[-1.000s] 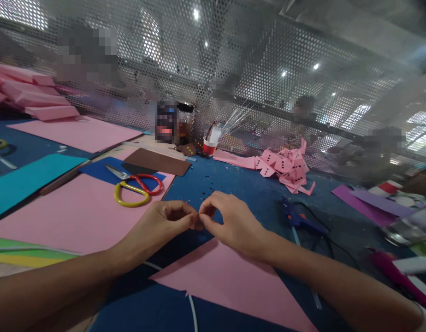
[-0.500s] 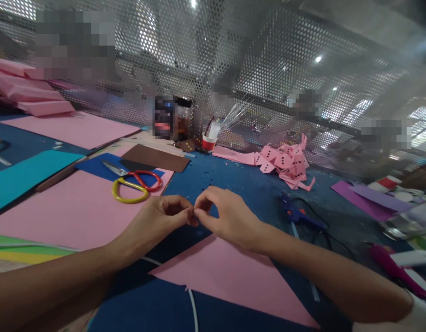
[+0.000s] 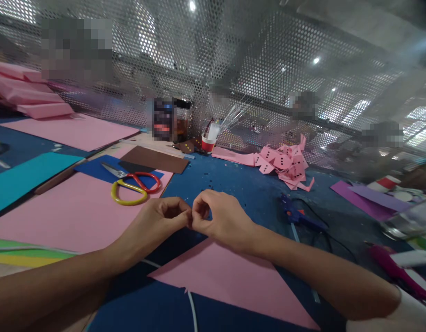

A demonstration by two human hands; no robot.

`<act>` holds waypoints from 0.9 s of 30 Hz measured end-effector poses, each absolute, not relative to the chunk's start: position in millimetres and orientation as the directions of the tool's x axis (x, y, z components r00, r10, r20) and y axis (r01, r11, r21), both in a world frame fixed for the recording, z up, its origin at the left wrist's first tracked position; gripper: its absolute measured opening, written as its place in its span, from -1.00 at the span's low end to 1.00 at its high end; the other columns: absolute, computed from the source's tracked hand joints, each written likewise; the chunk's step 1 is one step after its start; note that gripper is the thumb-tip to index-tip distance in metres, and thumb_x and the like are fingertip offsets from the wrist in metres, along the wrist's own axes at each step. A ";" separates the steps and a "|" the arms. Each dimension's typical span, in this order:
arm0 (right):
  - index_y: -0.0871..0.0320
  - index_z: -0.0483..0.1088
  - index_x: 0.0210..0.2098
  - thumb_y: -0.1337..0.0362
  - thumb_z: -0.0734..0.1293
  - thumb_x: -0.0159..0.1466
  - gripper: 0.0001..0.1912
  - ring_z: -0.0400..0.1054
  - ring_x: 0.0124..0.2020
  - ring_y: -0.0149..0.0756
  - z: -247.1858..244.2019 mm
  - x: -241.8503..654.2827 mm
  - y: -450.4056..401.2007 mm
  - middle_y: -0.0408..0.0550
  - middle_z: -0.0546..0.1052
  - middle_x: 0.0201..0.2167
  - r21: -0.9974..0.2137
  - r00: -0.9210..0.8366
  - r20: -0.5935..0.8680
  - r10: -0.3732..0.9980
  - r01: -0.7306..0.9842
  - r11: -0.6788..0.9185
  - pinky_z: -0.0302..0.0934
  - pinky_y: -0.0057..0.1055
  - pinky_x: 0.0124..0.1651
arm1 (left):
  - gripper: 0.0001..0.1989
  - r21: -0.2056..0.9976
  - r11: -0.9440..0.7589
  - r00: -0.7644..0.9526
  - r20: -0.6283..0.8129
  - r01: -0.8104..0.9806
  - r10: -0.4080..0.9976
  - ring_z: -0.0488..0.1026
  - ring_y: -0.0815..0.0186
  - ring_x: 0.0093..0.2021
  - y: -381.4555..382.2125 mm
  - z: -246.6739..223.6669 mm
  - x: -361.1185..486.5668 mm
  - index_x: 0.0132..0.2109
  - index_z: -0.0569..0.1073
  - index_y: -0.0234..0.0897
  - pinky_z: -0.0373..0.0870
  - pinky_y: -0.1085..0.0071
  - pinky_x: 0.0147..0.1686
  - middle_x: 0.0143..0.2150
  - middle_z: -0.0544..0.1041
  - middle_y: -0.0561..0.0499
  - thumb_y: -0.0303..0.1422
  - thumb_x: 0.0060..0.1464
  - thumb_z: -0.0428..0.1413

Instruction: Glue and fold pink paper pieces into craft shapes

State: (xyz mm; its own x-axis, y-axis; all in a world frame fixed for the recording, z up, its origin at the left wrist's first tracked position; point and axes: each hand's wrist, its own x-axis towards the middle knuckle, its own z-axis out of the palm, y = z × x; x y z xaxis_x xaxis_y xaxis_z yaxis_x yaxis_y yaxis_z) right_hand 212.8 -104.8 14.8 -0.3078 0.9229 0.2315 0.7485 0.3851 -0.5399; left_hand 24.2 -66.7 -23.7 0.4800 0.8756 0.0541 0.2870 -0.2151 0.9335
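Observation:
My left hand and my right hand meet fingertip to fingertip over the blue table, both pinched closed. Whatever they pinch is hidden or too small to make out. Under my right wrist lies a pink paper triangle, with a white cord at its lower edge. Close to my left hand, scissors with one red and one yellow handle rest spread on a large pink sheet, partly over blue paper beside brown paper.
A blue glue gun and a magenta glue gun lie to the right. At the back stand a red-and-white cup, a jar and pink dotted cut-outs. A perforated metal screen closes off the far side.
My hands stay together at nearly the same spot. The fingers of my right hand have curled in slightly more. The papers and scissors have not moved.

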 end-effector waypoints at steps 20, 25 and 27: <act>0.17 0.44 -0.38 0.33 0.35 0.20 -0.96 0.32 -0.42 -0.43 9.0 208.9 -109.1 -0.19 0.48 -0.45 -0.844 -0.165 0.031 0.986 0.523 0.114 0.16 -0.46 -0.35 | -0.87 0.818 -0.433 0.456 0.242 0.379 0.856 0.54 0.27 -0.28 -72.1 -15.4 22.8 -0.32 0.55 -0.20 0.42 0.45 -0.27 -0.35 0.61 0.08 -0.28 0.09 0.15; 0.17 0.42 -0.39 0.31 0.36 0.21 -0.93 0.30 -0.45 -0.45 7.9 208.8 -105.8 -0.20 0.46 -0.47 -0.878 -0.153 0.031 0.988 0.469 0.101 0.14 -0.48 -0.38 | -0.87 0.871 -0.371 0.444 0.206 0.323 0.872 0.54 0.30 -0.29 -68.8 -15.7 23.0 -0.32 0.55 -0.21 0.42 0.47 -0.28 -0.36 0.60 0.09 -0.27 0.10 0.17; 0.19 0.42 -0.39 0.30 0.36 0.22 -0.92 0.29 -0.45 -0.46 7.9 211.5 -104.4 -0.20 0.47 -0.47 -0.904 -0.167 0.020 0.986 0.419 0.090 0.14 -0.49 -0.39 | -0.87 0.902 -0.333 0.459 0.182 0.274 0.870 0.54 0.32 -0.28 -68.3 -14.9 24.2 -0.30 0.56 -0.22 0.42 0.49 -0.25 -0.35 0.61 0.10 -0.27 0.11 0.18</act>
State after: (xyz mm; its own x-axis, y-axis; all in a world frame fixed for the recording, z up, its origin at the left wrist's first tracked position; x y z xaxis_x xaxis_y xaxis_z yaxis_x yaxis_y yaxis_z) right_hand 211.5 -104.4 7.9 -0.1675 0.9857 0.0204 0.4188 0.0899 -0.9036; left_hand 24.2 -68.3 -14.9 0.4591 0.8696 0.1817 0.2741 -0.3332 0.9022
